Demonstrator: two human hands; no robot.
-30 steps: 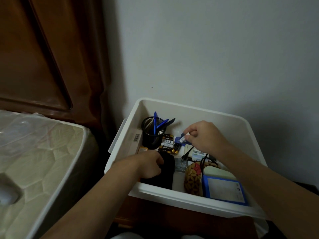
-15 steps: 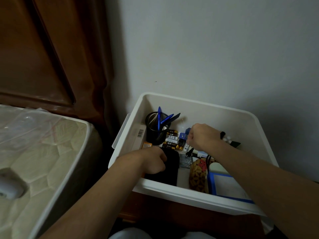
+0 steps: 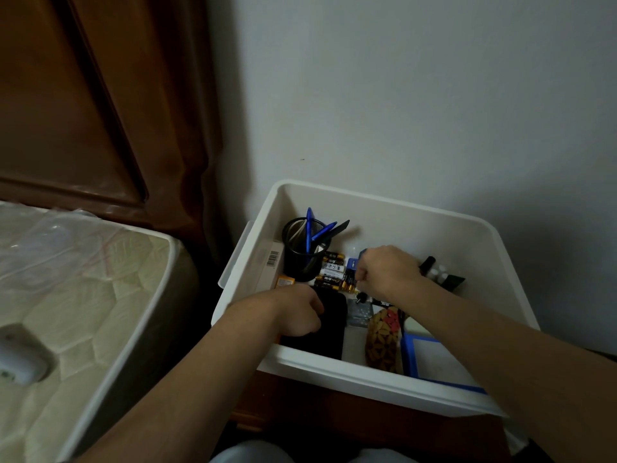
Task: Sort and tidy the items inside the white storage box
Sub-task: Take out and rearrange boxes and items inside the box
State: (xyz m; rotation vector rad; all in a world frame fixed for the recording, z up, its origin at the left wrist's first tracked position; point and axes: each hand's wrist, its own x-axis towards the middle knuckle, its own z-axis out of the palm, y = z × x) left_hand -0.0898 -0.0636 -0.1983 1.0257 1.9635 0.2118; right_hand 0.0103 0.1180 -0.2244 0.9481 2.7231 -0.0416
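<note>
The white storage box [image 3: 394, 203] stands against the wall on a wooden stand. Inside at the back left is a black mesh pen cup [image 3: 302, 259] with blue pens. Beside it lie several batteries [image 3: 330, 269]. My right hand [image 3: 387, 272] is curled low over a small blue item [image 3: 353, 263] next to the batteries and pinches it. My left hand [image 3: 297, 312] grips a flat black case [image 3: 329, 324] at the box's front left. A patterned pouch [image 3: 382, 342] and a blue-framed board [image 3: 430, 357] lie at the front right.
A mattress [image 3: 76, 295] wrapped in plastic lies to the left, with a small white device [image 3: 20, 357] on it. A dark wooden headboard [image 3: 83, 105] rises behind it. Black and white small bottles [image 3: 437, 270] lie in the box behind my right wrist.
My right hand, which held the blue item up, has dropped down beside the batteries. My left hand has stayed on the black case. The view has tilted slightly.
</note>
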